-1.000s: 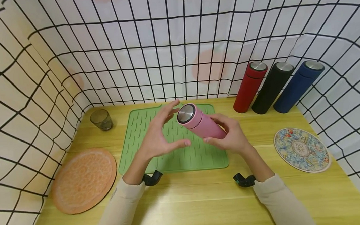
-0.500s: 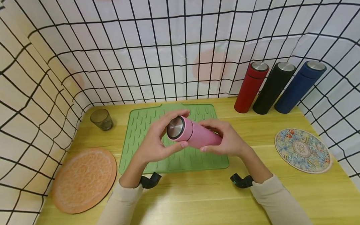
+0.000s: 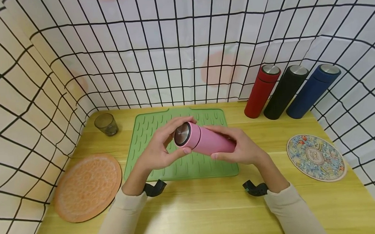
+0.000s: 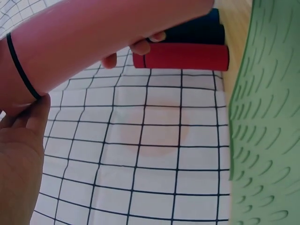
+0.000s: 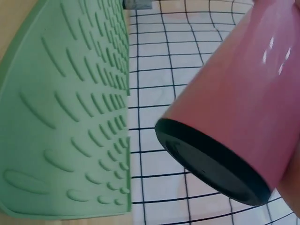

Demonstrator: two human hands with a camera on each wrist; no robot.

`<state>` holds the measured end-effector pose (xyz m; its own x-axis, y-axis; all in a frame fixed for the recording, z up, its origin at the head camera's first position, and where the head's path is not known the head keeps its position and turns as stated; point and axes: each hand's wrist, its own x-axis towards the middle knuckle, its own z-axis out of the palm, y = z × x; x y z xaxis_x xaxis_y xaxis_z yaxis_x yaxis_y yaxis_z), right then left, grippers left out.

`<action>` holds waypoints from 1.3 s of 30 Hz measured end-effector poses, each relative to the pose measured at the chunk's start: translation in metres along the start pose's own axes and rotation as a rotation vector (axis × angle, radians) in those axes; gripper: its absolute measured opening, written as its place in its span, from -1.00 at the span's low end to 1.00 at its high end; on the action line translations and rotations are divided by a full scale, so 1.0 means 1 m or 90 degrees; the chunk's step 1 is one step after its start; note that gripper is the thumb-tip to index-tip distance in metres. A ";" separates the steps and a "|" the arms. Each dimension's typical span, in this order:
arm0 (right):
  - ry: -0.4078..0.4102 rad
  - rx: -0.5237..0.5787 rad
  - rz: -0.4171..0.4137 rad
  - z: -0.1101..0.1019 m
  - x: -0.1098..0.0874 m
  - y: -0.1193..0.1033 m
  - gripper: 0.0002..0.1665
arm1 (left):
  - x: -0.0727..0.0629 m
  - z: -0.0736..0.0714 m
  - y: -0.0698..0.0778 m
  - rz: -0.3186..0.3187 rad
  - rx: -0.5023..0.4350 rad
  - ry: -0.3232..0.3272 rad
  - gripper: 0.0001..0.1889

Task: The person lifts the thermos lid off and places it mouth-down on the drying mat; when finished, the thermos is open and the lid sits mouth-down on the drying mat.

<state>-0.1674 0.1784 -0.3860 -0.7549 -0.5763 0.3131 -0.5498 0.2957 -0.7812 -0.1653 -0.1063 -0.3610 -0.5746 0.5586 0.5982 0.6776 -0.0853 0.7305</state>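
Observation:
A pink thermos bottle (image 3: 208, 140) with a steel-topped cap is held tilted over the green mat (image 3: 177, 169), its cap end to the left. My left hand (image 3: 158, 146) grips the cap end, thumb below and fingers over the top. Around the lower body, my right hand (image 3: 242, 144) holds the bottle with thumb and fingers on opposite sides. In the left wrist view, the dark seam of the pink thermos (image 4: 89, 42) runs right beside my left fingers. The black base of the thermos (image 5: 211, 161) shows in the right wrist view.
Red (image 3: 261, 91), black (image 3: 285, 91) and blue (image 3: 313, 90) thermos bottles stand at the back right. A patterned round mat (image 3: 329, 166) lies at the right, an orange round mat (image 3: 88, 187) at the left. Behind it stands a small brown glass (image 3: 106, 124). Checked cloth walls enclose the table.
My left hand has closed around the cap end of the pink thermos. The bottle has shifted left and tipped closer to level, with my right hand still holding it.

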 end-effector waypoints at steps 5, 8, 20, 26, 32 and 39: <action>0.030 -0.047 0.019 0.002 0.002 -0.008 -0.10 | -0.001 -0.001 -0.003 -0.014 -0.003 0.024 -0.28; 0.044 -0.062 0.018 0.002 0.002 -0.010 -0.09 | -0.001 0.001 -0.004 -0.024 -0.003 0.039 -0.29; 0.174 -0.265 -0.120 0.003 0.010 0.000 -0.10 | 0.001 0.014 -0.018 -0.208 0.049 0.169 -0.32; 0.097 -0.185 -0.121 0.001 0.006 0.002 -0.06 | -0.005 -0.001 -0.010 -0.070 0.025 0.013 -0.21; 0.074 -0.190 -0.089 0.003 0.004 -0.004 -0.06 | -0.006 -0.007 -0.005 -0.056 0.043 -0.009 -0.30; 0.193 -0.327 -0.142 0.010 0.010 -0.006 -0.15 | 0.000 0.008 -0.006 -0.239 0.092 0.162 -0.47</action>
<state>-0.1673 0.1631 -0.3837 -0.6292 -0.4475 0.6355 -0.7499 0.5644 -0.3451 -0.1656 -0.0993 -0.3682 -0.8743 0.3070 0.3761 0.4476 0.2097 0.8693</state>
